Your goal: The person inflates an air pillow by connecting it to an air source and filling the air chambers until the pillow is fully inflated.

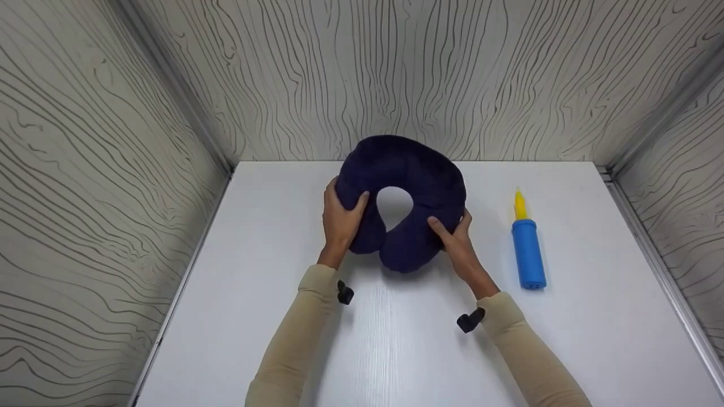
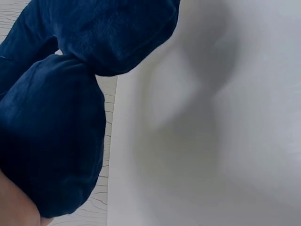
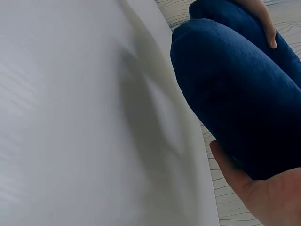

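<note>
A dark blue, plush neck pillow is held up over the white table, its opening facing the person. The left hand grips its left arm, thumb on the upper face and fingers round the outer side. On the other arm the right hand holds on likewise, thumb on top. The left wrist view shows the pillow apart from the tabletop, with its shadow below; only part of the left hand appears there. In the right wrist view, the right hand cups the pillow's rounded end.
A blue hand pump with a yellow nozzle lies on the table to the right of the right hand. Wood-grain patterned walls stand behind and on both sides. A small black camera is strapped at each wrist.
</note>
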Demonstrator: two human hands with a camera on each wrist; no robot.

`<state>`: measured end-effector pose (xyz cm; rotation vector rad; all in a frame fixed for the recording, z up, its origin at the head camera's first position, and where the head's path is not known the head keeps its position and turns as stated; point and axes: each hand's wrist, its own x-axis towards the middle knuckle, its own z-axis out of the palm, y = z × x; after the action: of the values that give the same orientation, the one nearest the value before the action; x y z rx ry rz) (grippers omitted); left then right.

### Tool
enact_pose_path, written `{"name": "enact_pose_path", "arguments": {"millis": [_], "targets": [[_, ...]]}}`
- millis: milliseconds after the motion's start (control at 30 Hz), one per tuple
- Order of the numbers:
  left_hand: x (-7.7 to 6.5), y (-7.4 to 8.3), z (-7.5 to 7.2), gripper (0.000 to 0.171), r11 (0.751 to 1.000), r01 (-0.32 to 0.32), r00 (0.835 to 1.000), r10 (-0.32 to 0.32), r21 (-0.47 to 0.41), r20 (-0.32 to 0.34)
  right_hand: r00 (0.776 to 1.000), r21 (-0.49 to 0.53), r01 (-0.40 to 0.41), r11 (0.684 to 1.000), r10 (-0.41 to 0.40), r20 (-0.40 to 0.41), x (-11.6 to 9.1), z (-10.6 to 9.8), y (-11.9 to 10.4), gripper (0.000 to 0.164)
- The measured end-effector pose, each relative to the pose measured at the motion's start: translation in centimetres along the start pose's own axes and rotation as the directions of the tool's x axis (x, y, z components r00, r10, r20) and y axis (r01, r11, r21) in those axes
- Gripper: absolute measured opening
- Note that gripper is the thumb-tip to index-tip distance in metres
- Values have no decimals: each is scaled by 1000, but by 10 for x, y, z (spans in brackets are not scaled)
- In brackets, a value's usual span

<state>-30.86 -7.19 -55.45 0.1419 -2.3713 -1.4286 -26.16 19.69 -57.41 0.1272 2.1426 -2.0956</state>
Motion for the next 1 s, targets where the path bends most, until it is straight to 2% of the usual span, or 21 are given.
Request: {"name": "enact_pose_path", "arguments": {"millis": [100,200,467,667,1000], "targets": [[-2,2,2,89,1000,5,1000,-5,3,30,999,-28,11,1000,-13,-39,1,-1,-3,111],[-3,1,3,89,999,-4,998,6,-33,55,998,-59,15,998,-19,-60,2,-4,-7,112],[-2,-4,3,62,991,-32,993,46,-133,107,995,-111,-36,993,26,-96,6,-17,-16,113],[-3,-5,1,60,990,20,987,2,-139,158,996,-134,-39,990,28,-79,11,-29,-18,110],[-4,-16,3,67,992,61,982,-39,-113,182,999,-182,-33,983,30,-20,25,-44,-11,104]]}}
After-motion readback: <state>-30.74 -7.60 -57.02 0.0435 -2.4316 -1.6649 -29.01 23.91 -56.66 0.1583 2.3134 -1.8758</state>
